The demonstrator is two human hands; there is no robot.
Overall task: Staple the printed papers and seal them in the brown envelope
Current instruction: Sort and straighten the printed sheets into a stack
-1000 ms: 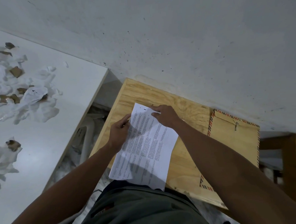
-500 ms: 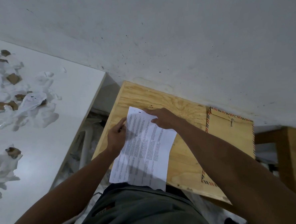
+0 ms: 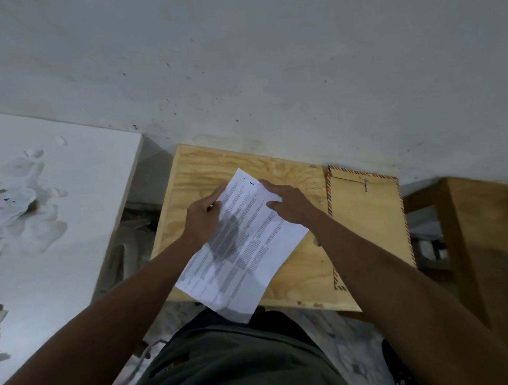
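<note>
The printed papers point(image 3: 250, 246) lie slanted on a small plywood table point(image 3: 305, 266), their near corner hanging over the front edge. My left hand point(image 3: 204, 222) grips the papers' left edge near the top. Flat on the top right corner of the papers rests my right hand point(image 3: 289, 205). A dark mark that could be a staple shows near the top corner. The brown envelope point(image 3: 367, 224), with a striped border and a string clasp, lies flat on the table's right side, just right of my right wrist. No stapler is in view.
A grey wall point(image 3: 268, 57) stands right behind the table. A white board point(image 3: 79, 221) with crumpled white paper scraps point(image 3: 19, 212) lies to the left, across a gap. Another wooden piece point(image 3: 484, 237) stands at the right. My lap is below the table's front edge.
The view has shifted, so the table sits lower in frame. Both hands stay on the papers' top end, and the left hand's grip has moved slightly along the edge.
</note>
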